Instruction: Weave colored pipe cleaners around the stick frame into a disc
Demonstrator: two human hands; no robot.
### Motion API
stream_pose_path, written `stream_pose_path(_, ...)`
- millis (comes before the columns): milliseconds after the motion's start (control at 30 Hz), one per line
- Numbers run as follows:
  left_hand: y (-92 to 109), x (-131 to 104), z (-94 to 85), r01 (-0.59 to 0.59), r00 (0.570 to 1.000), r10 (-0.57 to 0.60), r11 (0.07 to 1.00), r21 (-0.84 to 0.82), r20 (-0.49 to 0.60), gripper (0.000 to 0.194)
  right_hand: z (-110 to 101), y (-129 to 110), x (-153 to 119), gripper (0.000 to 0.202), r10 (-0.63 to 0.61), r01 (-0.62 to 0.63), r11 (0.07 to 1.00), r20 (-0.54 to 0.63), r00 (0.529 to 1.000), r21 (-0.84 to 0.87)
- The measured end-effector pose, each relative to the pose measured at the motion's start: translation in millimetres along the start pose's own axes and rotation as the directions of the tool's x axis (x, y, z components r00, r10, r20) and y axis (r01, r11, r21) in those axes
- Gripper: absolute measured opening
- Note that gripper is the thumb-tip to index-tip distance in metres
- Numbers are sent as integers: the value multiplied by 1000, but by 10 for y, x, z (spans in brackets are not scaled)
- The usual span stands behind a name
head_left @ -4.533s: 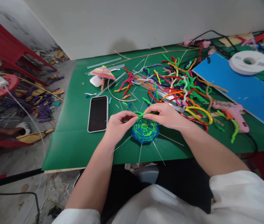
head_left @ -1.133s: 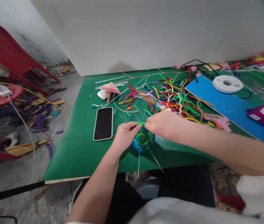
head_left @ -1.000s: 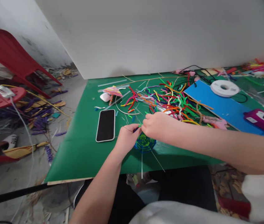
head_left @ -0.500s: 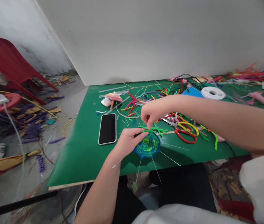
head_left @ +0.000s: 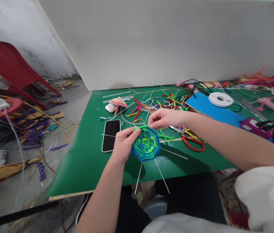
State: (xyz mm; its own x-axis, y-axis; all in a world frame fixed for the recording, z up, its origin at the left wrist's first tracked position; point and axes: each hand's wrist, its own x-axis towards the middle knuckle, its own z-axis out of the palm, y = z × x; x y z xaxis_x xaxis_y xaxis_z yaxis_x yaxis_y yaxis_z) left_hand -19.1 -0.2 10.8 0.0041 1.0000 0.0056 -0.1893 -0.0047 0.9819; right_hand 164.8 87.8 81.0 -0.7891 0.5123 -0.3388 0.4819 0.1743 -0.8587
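A woven disc (head_left: 147, 145) of blue and green pipe cleaner is strung on several thin pale spokes that stick out past its rim. My left hand (head_left: 124, 140) pinches its upper left edge, thumb on top. A bright green pipe cleaner (head_left: 143, 127) runs along the far rim between my hands. My right hand (head_left: 160, 118) is closed in a pinch at the pipe cleaner's right end; the fingertips partly hide it. Short green pipe cleaner pieces (head_left: 165, 137) lie on the table right of the disc. Beyond them are scissors (head_left: 192, 143) with red and yellow handles.
A phone (head_left: 110, 139) lies left on the green table (head_left: 83, 161). Behind are a small pink-and-yellow umbrella (head_left: 118, 102), a white case (head_left: 110, 107) and scattered pipe cleaners. On the right are a blue sheet (head_left: 209, 108), a white spool (head_left: 220, 99) and a pink glue gun (head_left: 269, 103).
The disc and my left hand have moved slightly left and up. My right hand has come down from above the loose green pieces to the rim, uncovering more of the blue sheet.
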Motion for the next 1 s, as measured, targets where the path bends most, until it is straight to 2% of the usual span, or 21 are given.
stream_pose_path(67,-9,21,7,7,999,-8,1000,-25,-54,21,83,-16,-50,23,-61,52,996,-129,990,-68)
stream_pose_path(167,-24,50,11,8,996,-9,1000,-7,-92,25,206,-11,-114,24,-153,108,982,-311,938,-157)
stream_pose_path(233,-30,58,5,-10,995,17,998,67,-98,27,276,16,-130,28,-152,97,982,-373,915,-163)
stream_pose_path(367,-26,47,-12,-80,993,101,952,297,-58,28,329,110,-117,34,-92,38,987,-362,927,-154)
stream_pose_path(500,-21,25,2,-146,989,144,893,426,38,27,285,204,-103,28,-164,70,962,-352,922,-264)
stream_pose_path(700,-33,17,30,-139,988,92,887,440,127,28,229,187,-161,21,-246,115,858,-205,947,-500)
stream_pose_path(800,-32,18,39,-132,985,70,899,418,160,25,222,112,-250,20,-210,135,823,-75,975,-552)
stream_pose_path(867,-30,17,45,-129,982,62,910,394,180,24,229,82,-297,23,-163,121,849,-37,986,-514)
stream_pose_path(933,-31,18,49,-125,979,52,919,375,199,24,257,90,-311,26,-117,55,910,-127,985,-411)
stream_pose_path(1000,-39,21,50,-118,977,44,925,360,207,24,313,129,-289,27,-91,-6,953,-307,948,-302)
